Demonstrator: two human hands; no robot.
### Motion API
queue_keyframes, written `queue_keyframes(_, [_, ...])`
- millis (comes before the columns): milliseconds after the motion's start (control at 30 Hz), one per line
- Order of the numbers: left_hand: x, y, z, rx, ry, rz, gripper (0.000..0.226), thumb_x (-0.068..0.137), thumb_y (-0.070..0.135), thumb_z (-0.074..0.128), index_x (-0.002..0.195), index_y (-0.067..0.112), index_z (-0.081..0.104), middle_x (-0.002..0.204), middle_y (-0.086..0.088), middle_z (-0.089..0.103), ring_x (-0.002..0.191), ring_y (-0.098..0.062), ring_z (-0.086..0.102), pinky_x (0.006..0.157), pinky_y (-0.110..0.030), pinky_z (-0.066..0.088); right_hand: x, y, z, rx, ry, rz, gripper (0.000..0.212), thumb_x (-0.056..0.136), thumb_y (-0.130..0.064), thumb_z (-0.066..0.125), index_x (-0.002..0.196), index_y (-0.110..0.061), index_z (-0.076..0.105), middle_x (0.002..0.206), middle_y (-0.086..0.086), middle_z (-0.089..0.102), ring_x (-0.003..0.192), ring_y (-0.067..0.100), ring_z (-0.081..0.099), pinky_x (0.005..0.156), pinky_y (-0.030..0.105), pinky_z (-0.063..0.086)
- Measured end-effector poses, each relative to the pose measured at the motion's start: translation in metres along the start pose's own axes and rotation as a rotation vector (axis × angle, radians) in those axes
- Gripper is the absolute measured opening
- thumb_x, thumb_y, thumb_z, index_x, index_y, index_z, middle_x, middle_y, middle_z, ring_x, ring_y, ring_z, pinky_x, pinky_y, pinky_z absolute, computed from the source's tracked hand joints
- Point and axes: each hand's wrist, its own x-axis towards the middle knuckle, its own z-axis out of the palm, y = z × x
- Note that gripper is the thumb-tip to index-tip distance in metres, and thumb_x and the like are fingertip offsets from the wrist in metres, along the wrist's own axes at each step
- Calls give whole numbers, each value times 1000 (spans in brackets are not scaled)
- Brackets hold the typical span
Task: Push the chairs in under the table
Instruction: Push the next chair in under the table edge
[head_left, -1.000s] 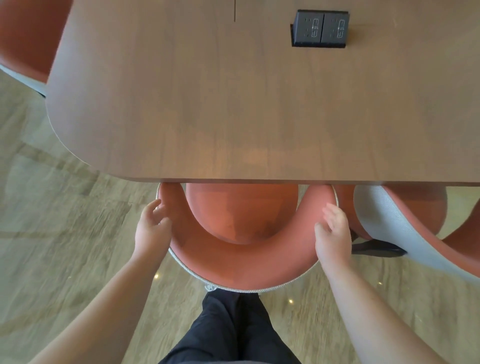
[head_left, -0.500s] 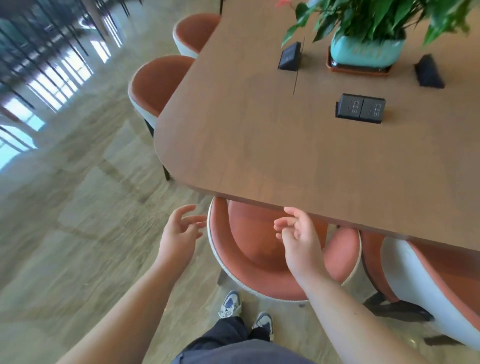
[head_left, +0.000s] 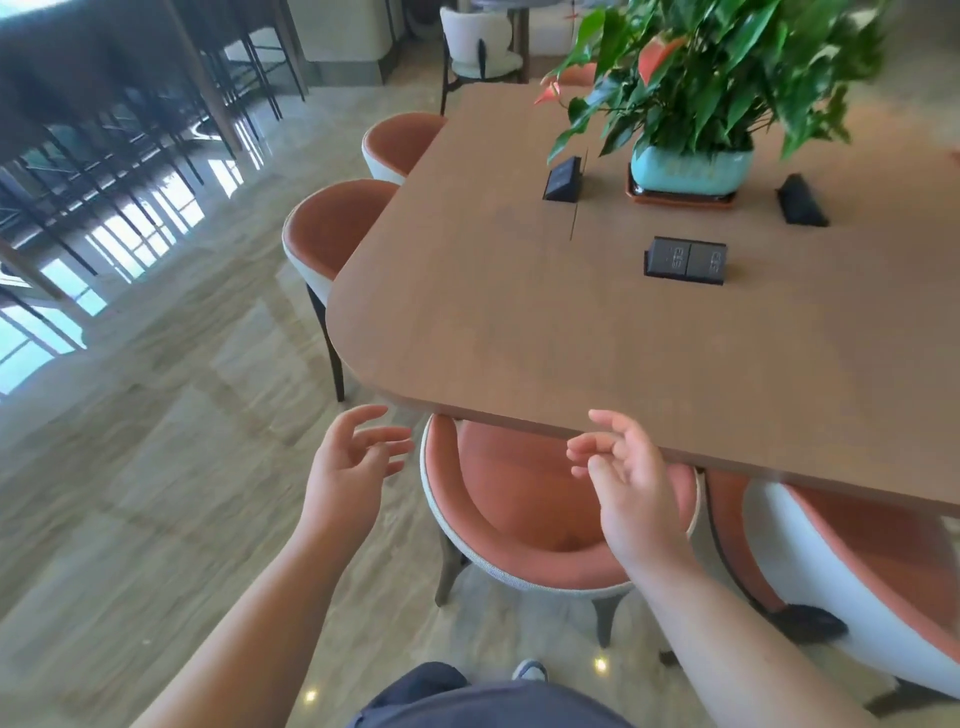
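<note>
Hovering hands: both of yours are raised in front of you, touching nothing.
Left hand (head_left: 349, 467): your fingers are spread and loosely curled, palm turned inward, over the floor (head_left: 156, 441) just left of the nearest chair.
Right hand (head_left: 626, 486): it is open and empty, fingers bent slightly, palm facing left, above the seat and close to the table edge; contact with the edge looks unlikely, though the angle makes it hard to judge.
Nearest chair (head_left: 524, 519): its orange seat sits partly under the wooden table (head_left: 519, 322), with the curved back still outside the edge.
Chair on your right (head_left: 857, 587): it stands angled beside it, its back out from the table.
Far chairs (head_left: 332, 234): two more sit tucked along the left side.
Tabletop: a potted plant (head_left: 691, 166) and black socket boxes (head_left: 685, 260).
</note>
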Motion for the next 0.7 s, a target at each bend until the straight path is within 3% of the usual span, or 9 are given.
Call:
queue_keyframes(200, [-19, 14, 24, -26, -151, 51, 44, 99, -6, 46, 116, 30, 66, 98, 1, 83, 94, -19, 79, 86, -38, 60, -37, -8, -37, -28, 172, -14, 48, 97, 13, 41, 118, -25, 60, 102, 13, 68, 94, 15, 69, 82, 23, 56])
queue_keyframes(400, [-47, 19, 42, -18, -312, 133, 44, 101, -6, 43, 117, 29, 64, 98, 0, 82, 95, -20, 78, 86, -38, 59, -90, -15, -59, -59, 351, -11, 45, 97, 10, 43, 118, -27, 59, 99, 5, 72, 93, 12, 70, 80, 19, 54])
queue_keyframes(533, [-76, 25, 53, -29, -398, 168, 45, 101, -7, 40, 116, 29, 64, 96, 2, 82, 95, -19, 78, 87, -39, 60, -132, -22, -76, -87, 465, -12, 45, 96, 5, 44, 118, -30, 59, 96, -4, 75, 87, 16, 70, 89, 45, 58])
queue_keyframes(700, [-128, 30, 74, -35, -559, 202, 41, 101, -4, 42, 115, 29, 63, 95, 2, 83, 96, -17, 78, 88, -41, 60, -204, -38, -109, -88, 629, -38, 40, 89, -9, 45, 117, -31, 62, 93, -7, 74, 89, 10, 69, 92, 41, 57])
